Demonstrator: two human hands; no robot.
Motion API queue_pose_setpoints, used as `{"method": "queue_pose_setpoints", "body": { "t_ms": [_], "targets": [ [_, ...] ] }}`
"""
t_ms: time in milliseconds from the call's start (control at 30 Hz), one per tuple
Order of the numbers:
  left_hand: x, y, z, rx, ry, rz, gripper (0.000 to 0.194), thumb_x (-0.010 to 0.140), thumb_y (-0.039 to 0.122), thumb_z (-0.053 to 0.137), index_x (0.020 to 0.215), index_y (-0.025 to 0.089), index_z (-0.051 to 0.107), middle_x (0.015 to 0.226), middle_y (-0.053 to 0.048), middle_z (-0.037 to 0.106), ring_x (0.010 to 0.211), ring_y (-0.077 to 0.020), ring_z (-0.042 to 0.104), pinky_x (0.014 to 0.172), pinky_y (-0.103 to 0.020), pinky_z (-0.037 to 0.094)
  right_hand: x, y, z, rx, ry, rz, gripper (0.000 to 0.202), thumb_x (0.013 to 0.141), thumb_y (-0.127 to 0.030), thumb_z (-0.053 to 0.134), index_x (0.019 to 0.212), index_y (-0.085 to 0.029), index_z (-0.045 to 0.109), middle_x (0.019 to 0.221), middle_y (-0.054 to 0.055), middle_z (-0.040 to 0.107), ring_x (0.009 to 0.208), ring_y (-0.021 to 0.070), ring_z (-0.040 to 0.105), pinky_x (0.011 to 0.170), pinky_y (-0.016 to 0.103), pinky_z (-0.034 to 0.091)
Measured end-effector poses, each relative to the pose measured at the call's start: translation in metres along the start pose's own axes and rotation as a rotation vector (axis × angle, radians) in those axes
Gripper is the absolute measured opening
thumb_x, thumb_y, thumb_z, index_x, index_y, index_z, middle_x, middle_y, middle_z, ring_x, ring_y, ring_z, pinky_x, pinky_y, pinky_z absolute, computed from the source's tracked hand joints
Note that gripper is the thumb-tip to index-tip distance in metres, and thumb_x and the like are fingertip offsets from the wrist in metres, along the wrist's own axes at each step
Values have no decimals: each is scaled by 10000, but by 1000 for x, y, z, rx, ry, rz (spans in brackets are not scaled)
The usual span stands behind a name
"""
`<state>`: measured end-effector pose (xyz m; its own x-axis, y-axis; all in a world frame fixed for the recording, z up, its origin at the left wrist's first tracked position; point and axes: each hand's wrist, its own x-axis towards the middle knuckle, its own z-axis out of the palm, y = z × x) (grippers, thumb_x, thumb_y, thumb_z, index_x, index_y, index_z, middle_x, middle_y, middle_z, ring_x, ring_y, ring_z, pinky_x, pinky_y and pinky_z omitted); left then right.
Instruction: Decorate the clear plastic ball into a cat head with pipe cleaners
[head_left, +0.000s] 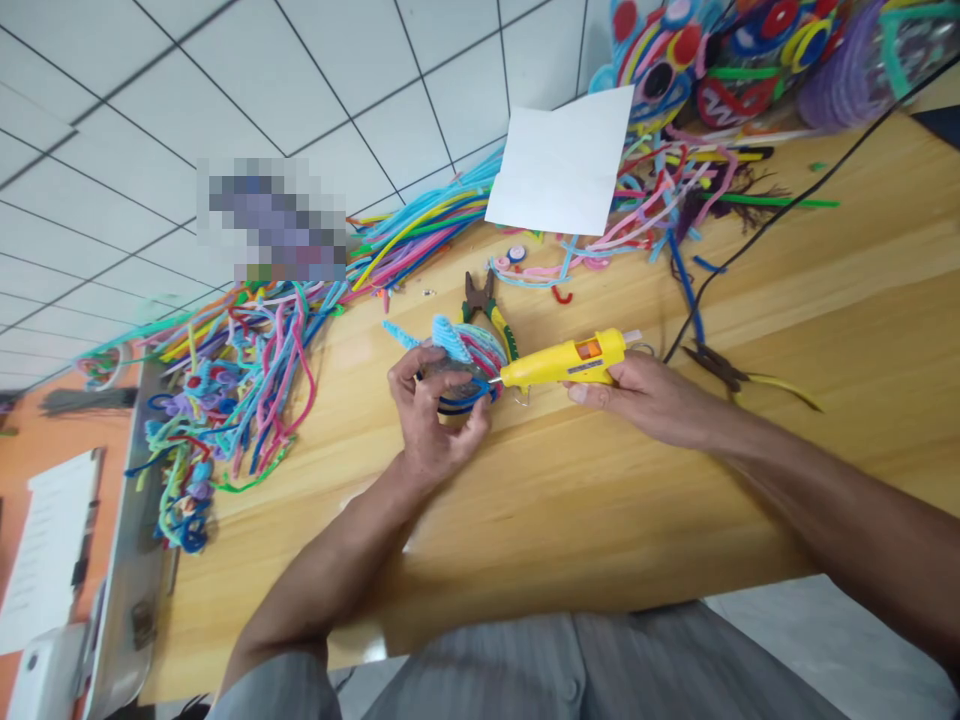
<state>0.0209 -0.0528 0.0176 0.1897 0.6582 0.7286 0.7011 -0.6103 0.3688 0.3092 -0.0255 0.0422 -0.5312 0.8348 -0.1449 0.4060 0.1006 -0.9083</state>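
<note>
My left hand (435,415) is closed around a small clear plastic craft piece (480,345) wrapped in coloured pipe cleaners, with light blue pieces sticking up from its top. In my right hand (645,395) is a yellow hot glue gun (562,362), a glue stick showing at its rear. The gun's nozzle points left and meets, or nearly meets, a dark blue pipe cleaner on the craft piece's side; actual contact I cannot make out. Just behind the piece lie pliers with green and yellow handles (491,310).
Loose pipe cleaners (420,235) line the wall, with a tangled heap (225,400) at the left. A white paper sheet (562,160) covers some. Decorated bottles (757,60) stand back right. A black cord (795,200) crosses the wooden table (600,520) near yellow-handled pliers (724,370).
</note>
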Motion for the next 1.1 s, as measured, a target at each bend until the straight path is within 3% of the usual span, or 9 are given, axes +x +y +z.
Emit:
{"method": "queue_pose_setpoints", "body": {
  "t_ms": [333, 700, 1100],
  "targets": [
    [-2, -4, -1, 8, 5, -10, 226, 984, 383, 721, 1161, 271, 635, 1294, -90, 560, 1249, -269, 603, 1068, -481, 534, 0, -1, 1, -3, -4, 5, 532, 957, -714, 599, 731, -233, 578, 667, -30, 497, 636, 152, 457, 614, 302, 328],
    [-2, -5, -2, 58, -5, -22, 248, 1024, 492, 647, 1131, 269, 627, 1273, -91, 558, 1249, -281, 602, 1081, -510, 520, 2, 0, 3, 66, -4, -29, 441, 949, -656, 628, 864, -228, 693, 741, 0, 610, 691, 183, 534, 643, 307, 398],
    [-1, -5, -2, 44, 2, 2, 252, 1037, 483, 649, 1151, 259, 627, 1294, -92, 555, 1250, -274, 591, 1099, -504, 499, 2, -2, 2, 40, -11, 8, 485, 948, -700, 628, 833, -231, 674, 712, -12, 561, 656, 167, 481, 617, 305, 354]
  ]
}}
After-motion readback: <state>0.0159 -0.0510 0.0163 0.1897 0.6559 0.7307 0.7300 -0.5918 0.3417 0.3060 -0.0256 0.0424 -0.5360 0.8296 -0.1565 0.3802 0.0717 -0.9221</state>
